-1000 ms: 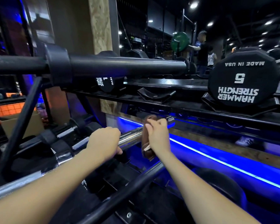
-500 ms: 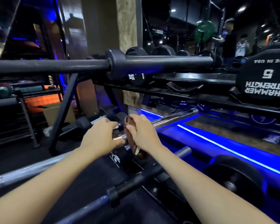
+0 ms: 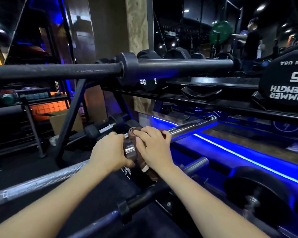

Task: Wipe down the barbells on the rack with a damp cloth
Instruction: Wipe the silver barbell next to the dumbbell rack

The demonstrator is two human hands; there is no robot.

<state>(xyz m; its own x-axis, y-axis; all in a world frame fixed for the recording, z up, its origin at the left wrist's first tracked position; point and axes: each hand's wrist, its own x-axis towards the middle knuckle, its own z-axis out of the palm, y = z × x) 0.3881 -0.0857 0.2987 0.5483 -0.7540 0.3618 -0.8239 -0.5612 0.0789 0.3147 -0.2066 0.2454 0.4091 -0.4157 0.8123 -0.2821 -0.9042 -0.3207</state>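
At nine o'clock of the cloth, the left hand (image 3: 110,152) curls around the chrome barbell (image 3: 193,126) at its collar. Just right, the right hand (image 3: 155,148) grips the brown cloth (image 3: 141,162) wrapped over the sleeve. A black barbell (image 3: 179,66) lies at twelve o'clock above.

I see a chrome barbell (image 3: 193,126) lying across the rack (image 3: 70,114), its sleeve shining blue; a brown cloth (image 3: 141,146) is wrapped around it at the collar. A black barbell (image 3: 179,67) rests higher up, level
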